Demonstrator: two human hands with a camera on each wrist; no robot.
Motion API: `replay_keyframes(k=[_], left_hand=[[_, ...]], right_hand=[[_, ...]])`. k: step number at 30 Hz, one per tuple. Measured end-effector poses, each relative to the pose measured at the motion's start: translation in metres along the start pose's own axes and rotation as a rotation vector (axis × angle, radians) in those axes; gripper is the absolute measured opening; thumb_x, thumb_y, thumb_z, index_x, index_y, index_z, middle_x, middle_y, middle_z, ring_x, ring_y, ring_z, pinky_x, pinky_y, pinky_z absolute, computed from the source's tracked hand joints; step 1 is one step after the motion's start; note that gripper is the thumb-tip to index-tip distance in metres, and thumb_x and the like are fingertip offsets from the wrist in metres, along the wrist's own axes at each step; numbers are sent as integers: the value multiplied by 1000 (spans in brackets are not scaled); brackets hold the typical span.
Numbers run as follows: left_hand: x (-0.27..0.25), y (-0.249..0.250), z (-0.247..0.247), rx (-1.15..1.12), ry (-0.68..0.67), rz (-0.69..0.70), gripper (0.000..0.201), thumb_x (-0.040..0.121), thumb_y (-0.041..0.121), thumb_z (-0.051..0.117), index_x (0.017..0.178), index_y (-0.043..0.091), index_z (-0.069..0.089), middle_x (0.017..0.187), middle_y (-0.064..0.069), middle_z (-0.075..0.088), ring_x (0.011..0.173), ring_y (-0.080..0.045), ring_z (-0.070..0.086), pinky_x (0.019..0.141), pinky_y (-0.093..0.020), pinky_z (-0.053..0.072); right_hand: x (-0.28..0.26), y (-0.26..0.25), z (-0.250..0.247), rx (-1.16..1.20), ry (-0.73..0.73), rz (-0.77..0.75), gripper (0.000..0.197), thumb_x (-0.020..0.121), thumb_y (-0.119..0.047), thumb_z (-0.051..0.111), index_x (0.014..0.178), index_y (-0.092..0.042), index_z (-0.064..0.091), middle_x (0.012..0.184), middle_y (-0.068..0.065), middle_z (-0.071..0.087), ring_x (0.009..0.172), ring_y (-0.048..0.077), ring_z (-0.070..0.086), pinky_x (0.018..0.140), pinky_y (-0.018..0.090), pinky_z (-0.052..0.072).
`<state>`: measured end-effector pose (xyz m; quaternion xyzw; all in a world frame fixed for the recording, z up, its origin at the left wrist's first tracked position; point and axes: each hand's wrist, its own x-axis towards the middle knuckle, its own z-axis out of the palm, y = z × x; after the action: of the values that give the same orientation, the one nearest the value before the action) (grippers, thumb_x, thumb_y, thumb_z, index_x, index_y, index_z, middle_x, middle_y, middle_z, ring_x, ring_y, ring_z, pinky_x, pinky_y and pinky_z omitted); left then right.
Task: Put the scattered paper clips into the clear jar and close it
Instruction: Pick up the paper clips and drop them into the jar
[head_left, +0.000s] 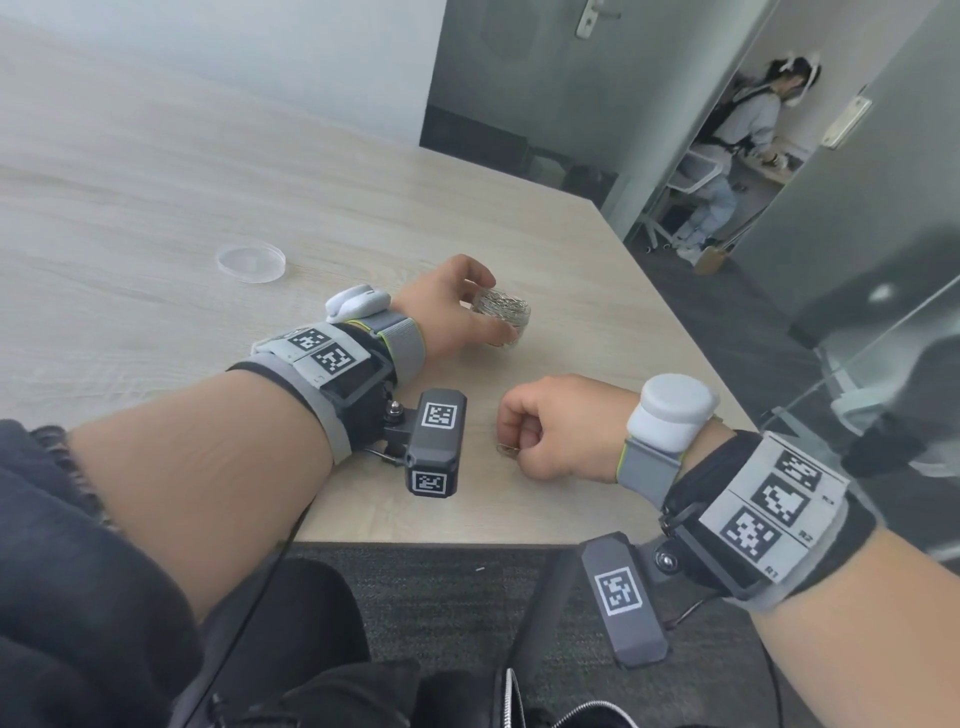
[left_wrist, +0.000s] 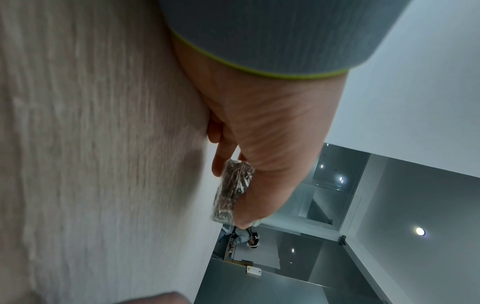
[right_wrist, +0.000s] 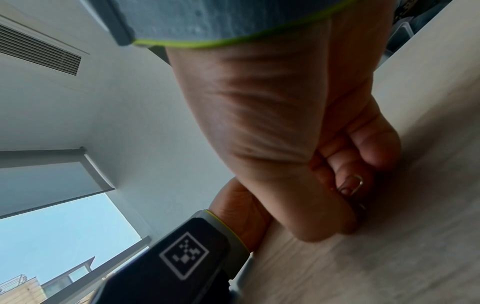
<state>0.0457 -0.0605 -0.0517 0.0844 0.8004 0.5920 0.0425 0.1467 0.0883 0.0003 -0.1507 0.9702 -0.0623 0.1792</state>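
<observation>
The clear jar (head_left: 503, 315), packed with silver paper clips, stands open on the wooden table (head_left: 156, 171). My left hand (head_left: 457, 306) grips it from the side, thumb and fingers curled round its wall; the left wrist view shows the jar (left_wrist: 232, 192) against my palm. Its clear lid (head_left: 251, 262) lies apart, far to the left. Nearer the front edge, my right hand (head_left: 540, 431) is curled into a fist on the table and pinches paper clips (head_left: 506, 450) at its fingertips. In the right wrist view a clip (right_wrist: 353, 184) shows between the curled fingers.
The table's right edge (head_left: 670, 306) runs diagonally close beside the jar, and its front edge (head_left: 415, 543) lies just below my wrists. Dark carpet and a glass partition (head_left: 883, 332) are to the right. Another person (head_left: 737, 150) sits far off through a doorway.
</observation>
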Motion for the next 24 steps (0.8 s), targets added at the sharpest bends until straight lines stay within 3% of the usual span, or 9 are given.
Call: replay_keyframes(k=[4,8,13,16,18,21,24], left_hand=[[0,-1,-1,-7,-7,1,61,55,44,81,111,37,58,110,10,70,99,-23,72,89,-45,61],[2,-2,-1,-4,-18,8,62,55,43,81,112,36,58,113,9,71,100,-24,72,89,-43,60],[6,-7,-2,25,-31,42,58,66,37,89,115,35,58,109,9,70,86,-16,70,75,-27,52],[3,-5,-2,13,-64,63,64,53,49,86,109,39,57,111,11,72,84,-13,71,80,-28,54],[3,-4,-2,-19,-93,68,71,42,58,79,106,39,55,113,10,72,82,-12,70,81,-29,57],[3,-4,-3,-36,-122,83,75,38,59,76,106,37,54,114,8,72,78,-12,69,79,-29,57],[5,-5,-4,-56,-141,92,72,38,55,77,104,36,54,115,4,72,80,-14,69,82,-35,58]], right_hand=[[3,3,3,-10,10,-14,18,75,-16,65,91,-23,67,72,-13,60,72,11,58,70,26,51],[13,16,-2,72,81,-2,14,74,-14,65,75,-28,62,65,-12,60,61,7,55,66,24,50],[35,33,-27,439,353,-16,25,76,-1,67,68,-24,61,61,-7,56,55,7,46,57,24,39],[49,35,-40,545,529,-45,23,76,0,67,70,-21,61,69,3,59,61,12,48,60,26,38],[62,35,-43,553,589,-56,21,75,-2,67,71,-22,61,71,2,60,62,12,49,61,26,39],[76,33,-42,547,617,-50,18,75,-5,67,73,-22,62,68,-3,60,59,9,50,61,25,41],[84,31,-39,599,610,-85,16,77,-5,69,75,-21,65,71,0,63,62,10,54,63,26,44]])
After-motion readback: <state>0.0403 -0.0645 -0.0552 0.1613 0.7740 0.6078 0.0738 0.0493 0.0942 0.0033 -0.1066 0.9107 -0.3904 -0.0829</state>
